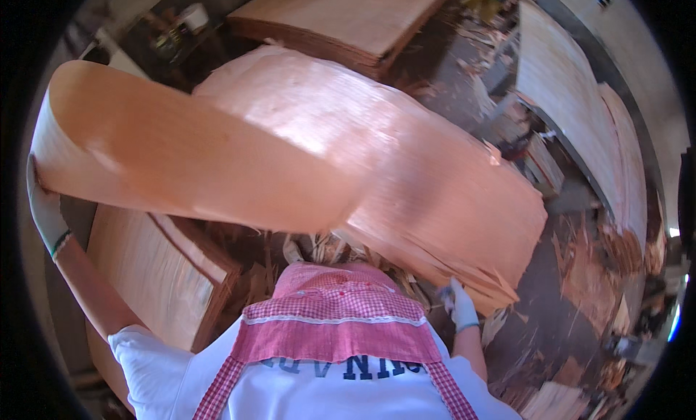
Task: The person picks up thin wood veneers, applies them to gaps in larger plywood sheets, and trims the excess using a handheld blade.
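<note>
Here a large thin veneer sheet point(239, 152) bows in the air, held at both ends above the person's red checked apron point(337, 315). The left hand point(45, 206), in a white work glove, grips the sheet's left end well up and to the left of the apron; the fingers curl around the edge, with the wood passing over them, so whether they press together cannot be told. The right hand point(458, 302), also gloved, sits just right of the apron, its fingers closed on the sheet's ragged lower right corner, the wood rising above them. Left of the apron, under the lifted sheet, lies a stack of veneer point(156, 275). Another stack point(348, 18) lies far beyond the apron at the top, and wood scraps point(580, 275) litter the dark floor to its right.
</note>
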Motion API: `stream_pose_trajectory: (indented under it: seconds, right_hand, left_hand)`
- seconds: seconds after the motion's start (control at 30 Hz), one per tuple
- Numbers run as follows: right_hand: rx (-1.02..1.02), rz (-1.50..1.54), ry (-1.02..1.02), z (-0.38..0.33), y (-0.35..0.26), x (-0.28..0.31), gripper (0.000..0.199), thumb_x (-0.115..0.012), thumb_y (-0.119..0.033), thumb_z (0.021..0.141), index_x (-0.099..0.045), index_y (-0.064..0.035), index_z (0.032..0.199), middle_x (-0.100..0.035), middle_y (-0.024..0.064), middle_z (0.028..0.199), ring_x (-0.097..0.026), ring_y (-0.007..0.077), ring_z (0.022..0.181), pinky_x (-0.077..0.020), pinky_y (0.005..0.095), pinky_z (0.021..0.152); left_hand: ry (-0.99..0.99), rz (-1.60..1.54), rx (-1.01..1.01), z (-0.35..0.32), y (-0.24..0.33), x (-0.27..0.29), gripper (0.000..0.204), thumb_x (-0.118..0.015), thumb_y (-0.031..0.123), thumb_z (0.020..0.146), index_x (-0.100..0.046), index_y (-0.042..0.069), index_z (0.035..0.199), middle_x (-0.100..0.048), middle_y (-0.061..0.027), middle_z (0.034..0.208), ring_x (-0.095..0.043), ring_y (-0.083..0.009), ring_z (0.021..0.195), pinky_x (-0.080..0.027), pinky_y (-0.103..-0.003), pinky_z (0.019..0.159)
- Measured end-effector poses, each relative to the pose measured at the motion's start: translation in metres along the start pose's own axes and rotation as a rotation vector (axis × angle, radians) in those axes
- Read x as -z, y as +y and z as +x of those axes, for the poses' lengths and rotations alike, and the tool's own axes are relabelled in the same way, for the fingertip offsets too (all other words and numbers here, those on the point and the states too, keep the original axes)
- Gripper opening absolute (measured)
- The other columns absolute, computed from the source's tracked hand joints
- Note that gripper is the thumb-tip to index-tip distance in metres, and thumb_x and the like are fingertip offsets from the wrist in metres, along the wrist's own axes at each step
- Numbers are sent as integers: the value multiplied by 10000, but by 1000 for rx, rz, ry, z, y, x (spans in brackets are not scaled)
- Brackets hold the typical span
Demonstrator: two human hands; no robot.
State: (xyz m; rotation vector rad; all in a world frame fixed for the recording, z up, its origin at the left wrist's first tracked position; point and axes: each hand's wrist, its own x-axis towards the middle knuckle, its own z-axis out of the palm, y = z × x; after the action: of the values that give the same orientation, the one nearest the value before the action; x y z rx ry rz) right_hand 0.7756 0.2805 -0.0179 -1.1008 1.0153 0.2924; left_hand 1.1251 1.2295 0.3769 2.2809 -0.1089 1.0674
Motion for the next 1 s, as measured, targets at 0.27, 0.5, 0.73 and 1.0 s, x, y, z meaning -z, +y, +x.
stream_pose_trajectory:
  seconds: [0.27,0.5,0.73,1.0]
  right_hand:
    - [568,-374,339,24,-65,-64,207,-529,-98,923,-595,-32,1108,-665,87,1010,-564,91,637,-383,208,461]
    - [817,-681,-435,-53,-119,-426,347,-549,-66,921,-555,-39,1267,-602,63,1222,-569,69,704,-442,197,540]
    - [798,-602,-980,-123,-38,-686,632,-658,-106,878,-349,-24,1424,-445,87,1383,-518,106,891,-481,235,686]
    - [680,-470,-1469,-217,1,-827,208,-591,-246,925,-526,-84,812,-459,-14,723,-365,76,592,-298,225,538]
  left_hand:
    - [578,-470,632,-70,36,86,413,-488,230,984,-477,-8,1321,-536,-156,1302,-534,-249,1181,-466,-379,986]
    - [918,-835,518,-135,75,119,260,-533,228,971,-606,15,1101,-657,-112,1074,-638,-222,986,-536,-373,878]
    - [1231,-739,409,-237,123,230,286,-395,173,1014,-566,-11,1151,-600,-33,1080,-590,-154,937,-519,-310,864]
    - [1724,-175,275,-354,167,259,274,-527,285,968,-592,39,1069,-571,-35,1043,-497,-96,1043,-401,-263,961]
